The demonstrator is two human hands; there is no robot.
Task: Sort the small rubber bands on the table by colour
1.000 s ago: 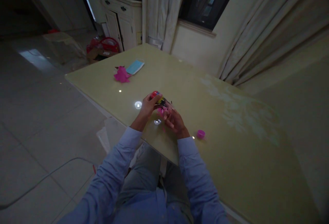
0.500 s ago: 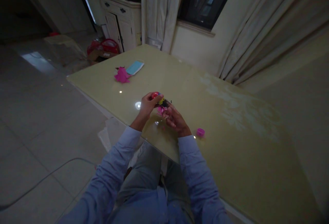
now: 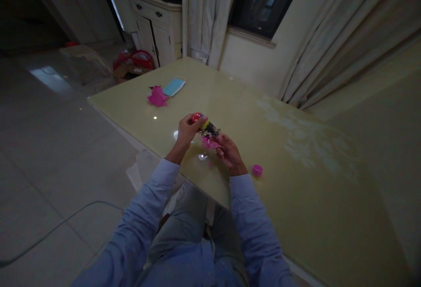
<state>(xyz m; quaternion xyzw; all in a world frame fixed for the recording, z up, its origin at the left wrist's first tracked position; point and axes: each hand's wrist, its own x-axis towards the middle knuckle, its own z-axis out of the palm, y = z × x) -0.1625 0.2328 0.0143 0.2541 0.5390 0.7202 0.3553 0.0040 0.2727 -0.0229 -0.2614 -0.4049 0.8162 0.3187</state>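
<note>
My left hand [image 3: 186, 130] is closed around a small object with a rounded red end [image 3: 198, 116], thumb on top. Next to the red lies a yellow band [image 3: 205, 124], followed by a dark, tube-like part [image 3: 212, 129] that points toward my right hand. Below the dark part hangs a crinkled pink piece [image 3: 208, 142] with black marks; its exact kind is unclear. My right hand [image 3: 229, 152] pinches at the lower right end of this bundle, its fingers curled. Right of that hand, a small round pink cap [image 3: 257, 170] rests on the table.
On the pale glossy table [image 3: 296, 208], a crumpled pink piece [image 3: 158, 97] lies beside a blue face mask [image 3: 174, 86] toward the far left. Beyond the table stand a white cabinet [image 3: 161, 32] and a box with red items [image 3: 131, 67]. A cable [image 3: 66, 221] runs over the floor.
My left hand has shifted slightly up and left with the red-ended object, and my right hand slightly right. More of the dark part and the pink piece shows between them.
</note>
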